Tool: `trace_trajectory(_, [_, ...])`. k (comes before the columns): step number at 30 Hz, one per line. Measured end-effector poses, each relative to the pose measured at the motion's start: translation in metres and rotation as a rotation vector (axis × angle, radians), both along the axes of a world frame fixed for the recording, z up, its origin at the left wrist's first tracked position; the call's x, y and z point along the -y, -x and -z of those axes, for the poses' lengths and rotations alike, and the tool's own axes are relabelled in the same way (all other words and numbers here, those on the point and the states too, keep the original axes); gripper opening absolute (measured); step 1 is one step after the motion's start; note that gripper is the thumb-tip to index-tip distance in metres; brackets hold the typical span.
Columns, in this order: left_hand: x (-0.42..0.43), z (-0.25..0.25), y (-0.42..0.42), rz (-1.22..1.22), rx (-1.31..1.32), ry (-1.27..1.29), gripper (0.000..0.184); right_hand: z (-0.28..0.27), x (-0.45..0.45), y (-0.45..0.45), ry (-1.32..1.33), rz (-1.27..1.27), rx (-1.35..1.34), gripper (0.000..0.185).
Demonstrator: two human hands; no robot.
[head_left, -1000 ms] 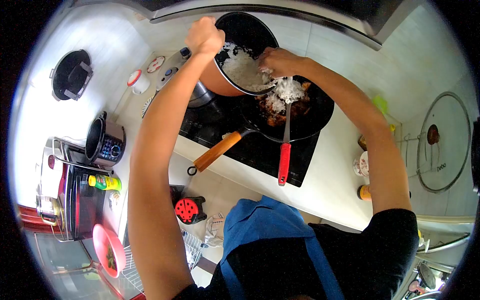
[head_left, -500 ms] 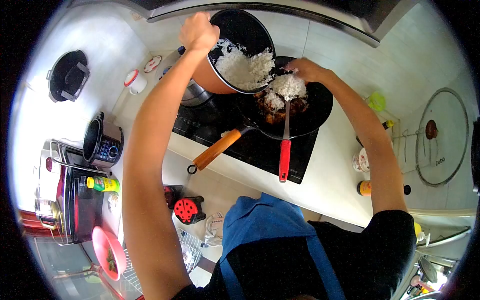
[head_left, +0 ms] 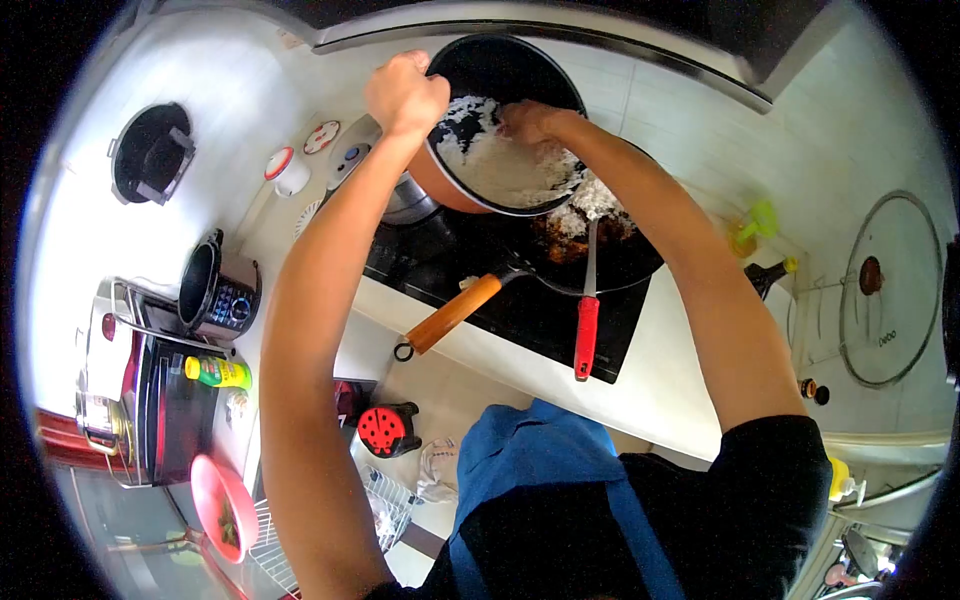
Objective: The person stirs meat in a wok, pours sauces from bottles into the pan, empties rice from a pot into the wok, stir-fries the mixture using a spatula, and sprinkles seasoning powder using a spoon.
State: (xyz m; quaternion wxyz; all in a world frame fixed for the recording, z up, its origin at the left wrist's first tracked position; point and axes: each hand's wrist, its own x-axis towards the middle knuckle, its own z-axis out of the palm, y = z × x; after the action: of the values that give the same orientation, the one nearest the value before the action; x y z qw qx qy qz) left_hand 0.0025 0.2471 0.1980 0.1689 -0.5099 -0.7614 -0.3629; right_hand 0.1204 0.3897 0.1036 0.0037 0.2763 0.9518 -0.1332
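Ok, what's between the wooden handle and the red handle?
The head view shows bare black hob between the wooden handle and the red handle, with white counter towards their near ends.

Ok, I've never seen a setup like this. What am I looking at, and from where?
There's no machine here: these are a person's two bare hands, filmed by one head-worn camera looking forward and down. The left hand grips a tilted, round, copper-coloured pot, black inside. The right hand reaches into it, at the loose white rice. A round black pan with a wooden handle sits on the flat black cooktop. It holds brown food and more rice, with a long red-handled metal utensil across its edge.
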Motion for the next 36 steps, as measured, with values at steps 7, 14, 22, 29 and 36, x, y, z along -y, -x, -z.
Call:
trace_trajectory(7, [-0.005,0.005,-0.006,-0.016,0.139,-0.012,0.025,-0.013,0.037,0.005,0.542,0.106,0.262,0.074])
trace_trajectory(14, [-0.012,0.006,0.002,0.065,0.085,-0.111,0.03,0.005,0.028,0.019,0.484,-0.102,0.451,0.07])
trace_trajectory(22, [-0.011,0.007,-0.002,0.083,-0.028,-0.123,0.03,0.009,0.038,0.006,0.21,-0.193,0.678,0.064])
trace_trajectory(29, [-0.019,0.015,-0.006,0.059,-0.082,0.032,0.017,0.014,0.03,-0.019,-0.221,-0.32,0.622,0.055])
trace_trajectory(36, [-0.035,0.013,-0.007,0.029,-0.113,0.079,0.015,0.006,0.026,-0.047,-0.427,-0.368,0.393,0.044])
